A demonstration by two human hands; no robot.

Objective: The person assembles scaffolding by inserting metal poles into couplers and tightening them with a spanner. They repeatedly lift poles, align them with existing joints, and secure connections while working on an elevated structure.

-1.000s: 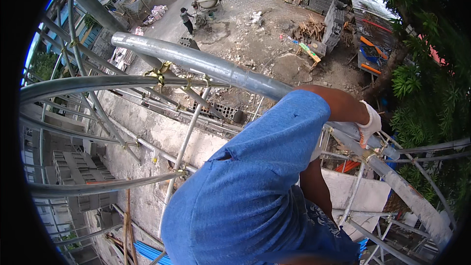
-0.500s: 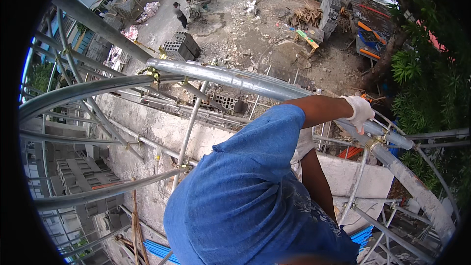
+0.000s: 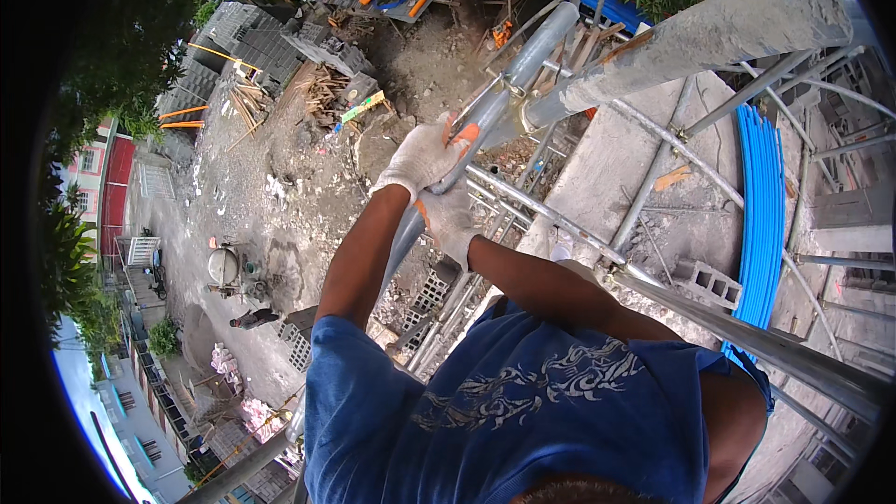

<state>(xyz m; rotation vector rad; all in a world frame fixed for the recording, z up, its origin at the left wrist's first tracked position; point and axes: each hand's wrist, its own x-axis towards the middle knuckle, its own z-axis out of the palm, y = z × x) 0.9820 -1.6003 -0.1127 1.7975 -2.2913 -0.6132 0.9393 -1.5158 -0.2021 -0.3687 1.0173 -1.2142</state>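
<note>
Left hand point(image 3: 425, 157) and right hand point(image 3: 451, 221) around scaffold pipe point(image 3: 509, 93)

Dirt ground point(image 3: 308, 177) far below: timber pile point(image 3: 329, 91), grey block stacks point(image 3: 271, 42), cement mixer point(image 3: 224, 266), scattered rubble.

now both gloved hands point(image 3: 434, 187) on steel pipe point(image 3: 504, 98)

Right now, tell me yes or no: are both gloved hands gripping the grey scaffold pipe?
Yes, the left hand and the right hand, both in white gloves, are wrapped around the same scaffold pipe.
</note>
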